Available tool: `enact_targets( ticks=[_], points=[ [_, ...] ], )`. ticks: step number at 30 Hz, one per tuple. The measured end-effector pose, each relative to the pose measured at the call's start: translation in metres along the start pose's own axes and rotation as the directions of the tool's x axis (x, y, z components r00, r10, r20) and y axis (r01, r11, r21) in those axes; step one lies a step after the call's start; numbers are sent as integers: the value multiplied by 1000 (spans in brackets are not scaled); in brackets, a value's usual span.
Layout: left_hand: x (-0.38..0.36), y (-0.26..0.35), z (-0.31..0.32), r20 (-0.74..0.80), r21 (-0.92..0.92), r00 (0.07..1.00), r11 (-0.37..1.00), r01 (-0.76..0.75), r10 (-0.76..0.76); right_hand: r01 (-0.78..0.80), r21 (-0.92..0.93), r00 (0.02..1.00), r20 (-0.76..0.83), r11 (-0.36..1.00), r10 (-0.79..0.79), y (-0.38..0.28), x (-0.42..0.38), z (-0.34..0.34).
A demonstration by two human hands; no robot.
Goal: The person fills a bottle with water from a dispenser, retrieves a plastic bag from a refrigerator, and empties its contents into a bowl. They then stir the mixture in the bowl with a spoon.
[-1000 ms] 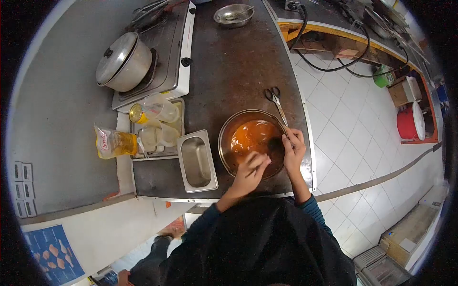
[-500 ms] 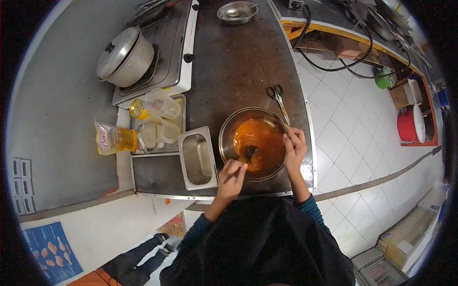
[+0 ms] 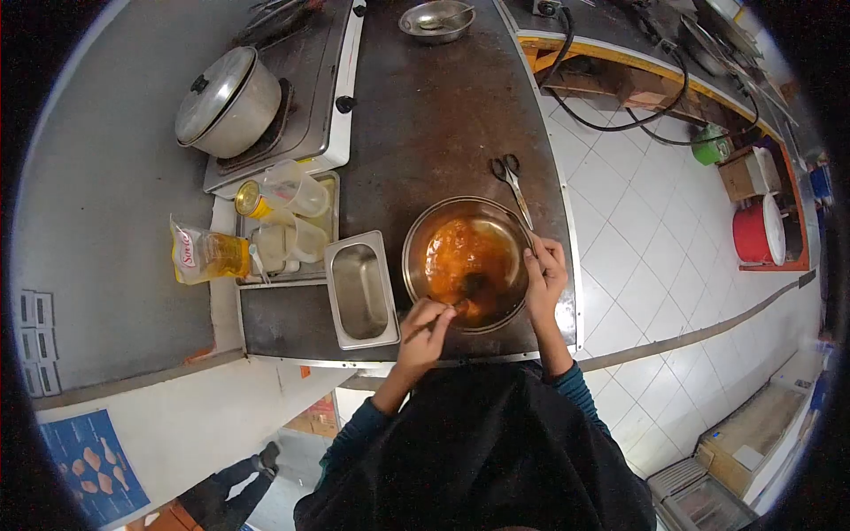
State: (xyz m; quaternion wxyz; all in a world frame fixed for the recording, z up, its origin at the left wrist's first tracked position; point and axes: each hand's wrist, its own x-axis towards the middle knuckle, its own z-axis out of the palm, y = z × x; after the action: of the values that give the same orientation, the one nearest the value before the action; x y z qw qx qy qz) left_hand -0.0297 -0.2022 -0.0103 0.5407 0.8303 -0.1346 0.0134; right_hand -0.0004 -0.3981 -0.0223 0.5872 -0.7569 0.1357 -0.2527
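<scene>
A round steel bowl (image 3: pixel 414 232) with orange-red liquid (image 3: pixel 456 252) in it stands near the counter's front edge. My left hand (image 3: pixel 427 334) is closed around the thin handle of a dark spoon-like utensil (image 3: pixel 475 282), whose blurred head is down in the liquid. On the opposite side, my right hand (image 3: pixel 546 276) grips the bowl's rim, thumb on top. Scissors (image 3: pixel 512 183) with black handles lie just behind the bowl, blades toward the rim. Left of the bowl sits a rectangular steel pan (image 3: pixel 361 292), close to my left hand.
A tray (image 3: pixel 329 226) holds clear plastic jugs (image 3: pixel 305 195) and a yellow can (image 3: pixel 251 200); an oil pouch (image 3: pixel 210 254) leans beside it. A lidded pot (image 3: pixel 235 106) stands on the stove (image 3: pixel 310 115). Farther back is a metal dish (image 3: pixel 436 21). Another person's legs (image 3: pixel 235 487) show at lower left.
The utensil's head has moved slightly right and toward me through the liquid. My right hand stays on the rim. The other person's legs have shifted left.
</scene>
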Motion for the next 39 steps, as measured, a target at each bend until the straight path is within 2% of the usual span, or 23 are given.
enact_targets(
  ticks=[2, 3, 7, 10, 11, 14, 15, 18, 19, 22, 23, 27, 30, 31, 34, 35, 37, 38, 39],
  points=[
    [6, -7, -5, -76, 53, 997, 999, 11, -7, -43, 30, 999, 11, 999, 43, -8, -1, 1],
    [10, -13, -5, -103, 1, 994, 1000, 28, -28, -64, 46, 998, 17, 997, 63, -10, -1, 1],
    [38, 1, 4, -128, 76, 990, 996, -42, 51, 15, 11, 1000, 11, 1000, -16, 1, 0, 2],
    [54, 3, 20, -104, 75, 978, 982, -176, 183, 0, 34, 1000, 2, 999, -1, 4, 1, 1],
    [57, 3, 22, -43, 4, 990, 991, -132, 132, 2, 32, 1000, 3, 999, -2, 4, 1, 0],
    [68, 8, 18, 62, -9, 953, 955, -296, 296, 6, 19, 1000, 0, 1000, -6, 4, 1, 0],
    [70, 8, 11, 111, 46, 944, 948, -316, 309, 6, 13, 1000, -3, 1000, -6, 4, 1, 0],
    [63, -3, -6, 154, 73, 968, 974, -212, 199, 41, -6, 999, -17, 999, -41, 3, 0, 0],
    [58, -4, -10, 189, 27, 973, 989, -142, 134, 32, -7, 999, -19, 999, -32, 1, 0, 0],
    [35, 2, -17, 212, 89, 974, 991, -102, 81, 13, 10, 1000, -21, 1000, -12, -5, -1, 3],
    [26, 0, -15, 198, 51, 979, 998, -48, 37, 16, 22, 1000, -22, 1000, -15, -5, -1, 3],
    [10, 16, -7, 168, 105, 984, 993, 45, -62, 26, 22, 999, -18, 999, -26, -3, -2, 3],
    [9, 7, 9, 86, -63, 995, 997, 51, -46, -26, 29, 1000, -1, 999, 26, -5, -4, 0],
    [7, 1, 21, 19, -236, 991, 962, 136, -136, -11, 33, 1000, -3, 999, 11, -4, -5, 1],
    [23, 13, 37, -30, -502, 969, 843, 196, -244, 24, 27, 1000, -4, 999, -24, -1, -6, 0],
    [29, 14, 40, -66, -500, 976, 853, 147, -207, 30, 15, 1000, -2, 999, -30, -1, -6, 0],
    [42, 3, 40, -146, -344, 989, 939, -15, -38, 44, 1, 999, 3, 999, -44, -1, -6, 0],
    [50, 2, 36, -176, -257, 983, 962, -95, 51, 51, -1, 999, 5, 999, -51, -2, -6, 0],
    [57, -1, 27, -195, -77, 956, 968, -237, 219, 57, -2, 998, 8, 998, -57, -3, -6, 0]
  ],
)
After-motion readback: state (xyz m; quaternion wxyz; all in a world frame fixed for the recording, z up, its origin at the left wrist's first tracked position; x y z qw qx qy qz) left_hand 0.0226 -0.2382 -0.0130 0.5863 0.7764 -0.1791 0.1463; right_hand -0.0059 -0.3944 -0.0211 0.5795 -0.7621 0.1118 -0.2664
